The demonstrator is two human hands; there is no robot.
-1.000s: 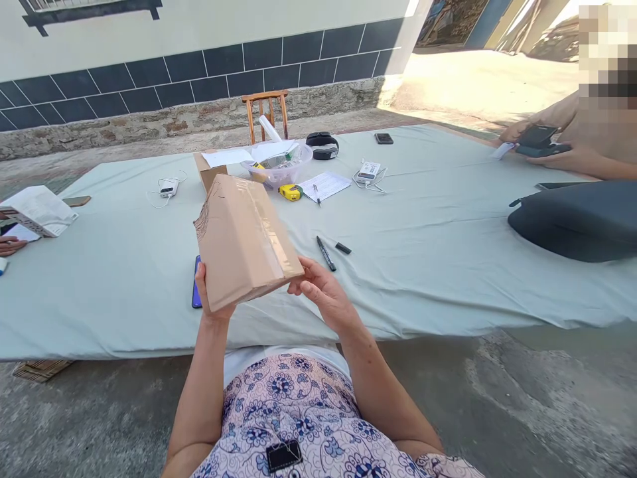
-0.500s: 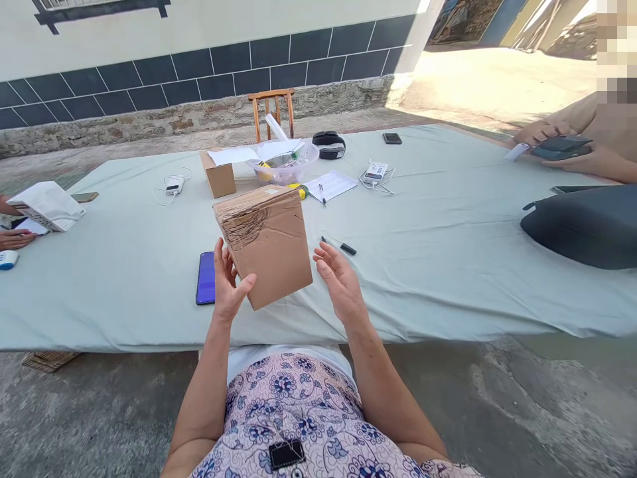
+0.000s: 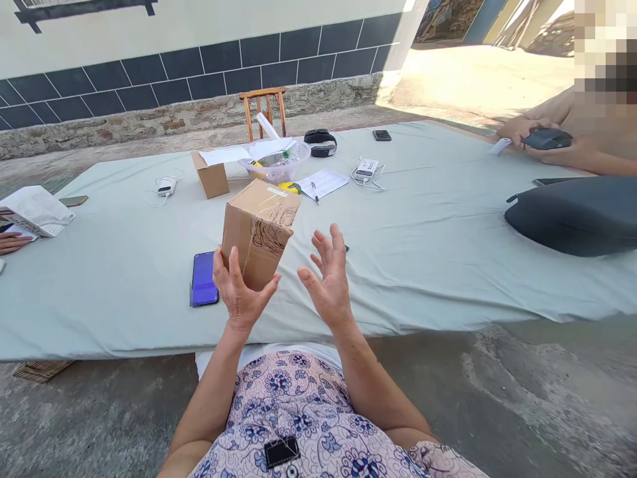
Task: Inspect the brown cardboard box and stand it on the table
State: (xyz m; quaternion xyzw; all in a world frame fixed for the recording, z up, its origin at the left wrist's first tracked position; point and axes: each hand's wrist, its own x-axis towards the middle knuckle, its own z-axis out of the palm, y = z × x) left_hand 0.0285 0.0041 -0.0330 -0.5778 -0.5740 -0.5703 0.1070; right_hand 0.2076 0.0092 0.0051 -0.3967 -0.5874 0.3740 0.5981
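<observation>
Holding a tilted cardboard box (image 3: 263,232) in the left hand (image 3: 239,294), near the phone (image 3: 204,279) on the surface (image 3: 428,252), with the right hand (image 3: 329,284) spread beside the box.

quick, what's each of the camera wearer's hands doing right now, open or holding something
Left hand: holding the cardboard box by its lower part.
Right hand: open, empty, beside the box.

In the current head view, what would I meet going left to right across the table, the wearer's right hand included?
White package, white cabled device, blue-screened phone, scribbled cardboard box, right hand, second white cabled device, large black bag.
</observation>
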